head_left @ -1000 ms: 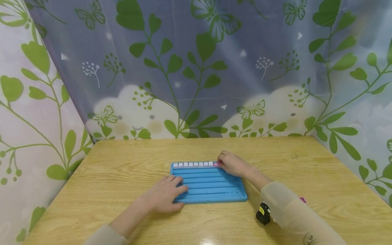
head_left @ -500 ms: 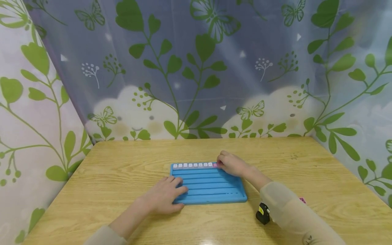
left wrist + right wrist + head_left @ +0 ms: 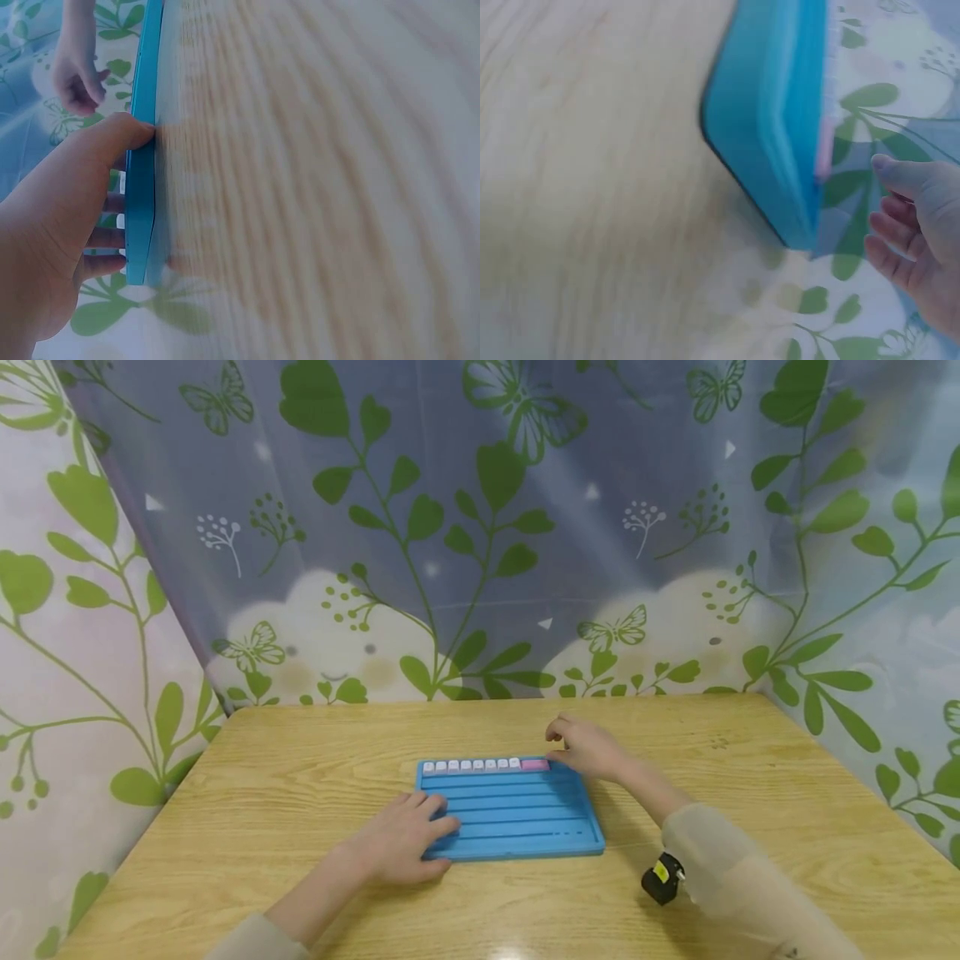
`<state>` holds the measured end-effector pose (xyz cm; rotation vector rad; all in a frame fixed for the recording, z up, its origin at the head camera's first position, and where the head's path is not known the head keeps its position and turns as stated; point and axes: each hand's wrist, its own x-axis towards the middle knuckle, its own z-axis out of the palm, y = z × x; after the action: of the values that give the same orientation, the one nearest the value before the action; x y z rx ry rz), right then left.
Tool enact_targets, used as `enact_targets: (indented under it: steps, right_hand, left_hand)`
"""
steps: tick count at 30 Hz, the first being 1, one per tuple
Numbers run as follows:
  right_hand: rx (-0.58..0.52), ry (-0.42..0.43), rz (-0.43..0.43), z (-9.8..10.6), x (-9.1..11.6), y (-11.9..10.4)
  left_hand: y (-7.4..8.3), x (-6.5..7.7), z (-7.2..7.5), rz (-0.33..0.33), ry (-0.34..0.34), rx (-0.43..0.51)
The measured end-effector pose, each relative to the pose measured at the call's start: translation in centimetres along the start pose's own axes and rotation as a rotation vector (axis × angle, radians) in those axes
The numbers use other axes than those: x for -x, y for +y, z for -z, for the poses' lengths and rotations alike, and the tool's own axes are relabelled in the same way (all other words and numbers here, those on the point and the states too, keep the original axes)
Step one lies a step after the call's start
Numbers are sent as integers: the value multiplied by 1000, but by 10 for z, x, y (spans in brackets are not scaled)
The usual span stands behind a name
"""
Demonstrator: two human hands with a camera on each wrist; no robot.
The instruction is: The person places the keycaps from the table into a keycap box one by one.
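A blue keyboard tray point(image 3: 510, 822) with grooved rows lies flat on the table. Several white keycaps point(image 3: 472, 767) line its back row, and a wider pink keycap point(image 3: 535, 765) sits at their right end. My left hand point(image 3: 405, 839) holds the tray's front left corner. In the left wrist view, the thumb point(image 3: 133, 133) meets the front wall while the other fingers reach behind it. Just beyond the back right corner, my right hand point(image 3: 588, 747) is raised. Its fingers are loosely bent and hold nothing, as the right wrist view shows.
The wooden table point(image 3: 300, 760) ends at a leaf-print curtain point(image 3: 480, 527) at the back and sides. A black device with a yellow label point(image 3: 662, 877) is by the right forearm. The right sleeve point(image 3: 750, 877) covers part of the table.
My right hand has let go of the pink keycap and moved up and right, baring it. The black device shifted with that arm. The sleeve now hides a small pink piece. My left hand stays put.
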<state>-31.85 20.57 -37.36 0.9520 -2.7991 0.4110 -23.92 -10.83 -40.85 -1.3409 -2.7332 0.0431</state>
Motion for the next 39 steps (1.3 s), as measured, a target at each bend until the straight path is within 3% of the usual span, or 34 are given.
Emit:
enact_targets:
  steps: [5,16,27,35,39]
  right_hand:
    - [-2,-7,17,18,17,6]
    - [-48,-148,-73,49,75,21]
    - [-29,-166,-120,61,129,39]
    - [-88,-235,-174,63,169,48]
    - [-114,-266,-136,61,182,53]
  left_hand:
    - [0,0,-1,-6,3,8]
    - [1,-2,0,-17,3,5]
    - [2,-1,2,-2,9,14]
    - [1,-3,1,-14,21,5]
    - [2,-3,1,-12,13,6]
